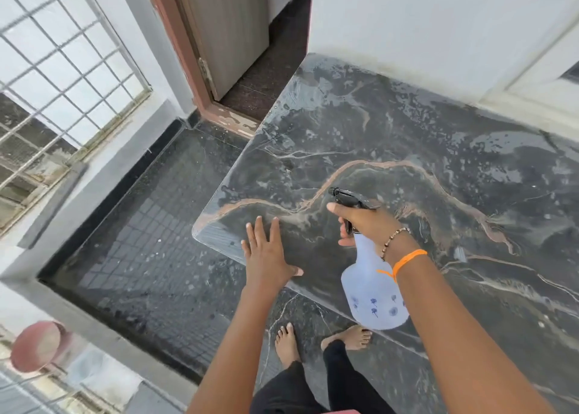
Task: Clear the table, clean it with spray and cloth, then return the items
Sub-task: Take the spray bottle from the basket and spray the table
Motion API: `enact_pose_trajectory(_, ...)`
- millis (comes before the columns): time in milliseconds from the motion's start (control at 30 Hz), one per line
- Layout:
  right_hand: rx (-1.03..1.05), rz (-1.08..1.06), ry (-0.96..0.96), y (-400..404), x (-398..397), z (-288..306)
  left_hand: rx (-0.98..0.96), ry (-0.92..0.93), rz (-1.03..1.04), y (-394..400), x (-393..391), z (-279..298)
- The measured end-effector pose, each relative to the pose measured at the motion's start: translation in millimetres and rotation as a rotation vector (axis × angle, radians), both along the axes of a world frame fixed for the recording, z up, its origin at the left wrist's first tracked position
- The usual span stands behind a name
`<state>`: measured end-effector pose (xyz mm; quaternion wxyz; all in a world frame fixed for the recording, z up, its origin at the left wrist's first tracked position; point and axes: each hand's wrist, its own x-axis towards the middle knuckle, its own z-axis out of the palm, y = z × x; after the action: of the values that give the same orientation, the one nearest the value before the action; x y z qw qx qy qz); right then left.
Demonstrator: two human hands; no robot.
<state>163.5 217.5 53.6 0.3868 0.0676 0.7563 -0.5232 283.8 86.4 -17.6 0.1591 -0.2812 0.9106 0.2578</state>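
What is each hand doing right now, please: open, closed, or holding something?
Left hand: open, fingers spread flat near the corner of the table.
Right hand: closed around the neck of the spray bottle, a finger on the trigger.

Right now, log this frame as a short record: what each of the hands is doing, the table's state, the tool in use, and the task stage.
left hand: left hand open, fingers spread, over the table's near corner; contact unclear
right hand: right hand grips the spray bottle's neck, finger at the trigger
tool: spray bottle, pale translucent body, black nozzle pointing left over the table
table: dark marble table, wet-looking patches across the top, no items on the visible part
cloth: none in view
stage: table cleared, spraying; wiping not yet begun
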Motion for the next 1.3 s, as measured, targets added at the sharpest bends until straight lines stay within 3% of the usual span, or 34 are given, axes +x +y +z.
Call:
enact_pose_trajectory(233,-0.007,0.327,0.018,-20.3,35.1,-0.8,0.001,0.073,0.088,-17.8,37.2,-8.1)
enact_pose_trajectory(500,0.093,0.152,-0.046,-40.5,66.1,-12.0,0.025,0.109,0.095,-23.2,52.0,-7.7)
enact_pose_trajectory(700,-0.022,0.151,-0.120,25.3,73.7,-10.5,0.057,0.176,-0.114,8.7,38.8,-2.6)
enact_pose_trajectory(800,-0.070,0.043,-0.086,60.7,79.9,-9.2,0.041,0.175,-0.296,36.6,24.0,-0.9)
enact_pose_trajectory(933,0.019,-0.210,0.022,96.1,90.4,-11.2,0.003,0.094,-0.460,75.7,12.4,0.6)
enact_pose_trajectory(1067,0.180,-0.338,0.060,117.0,94.7,-25.0,-0.077,0.029,-0.436,87.9,15.1,-0.6)
enact_pose_trajectory(1300,0.042,-0.363,-0.025,191.7,110.8,-21.1,0.011,0.033,-0.590,144.9,9.7,3.3)
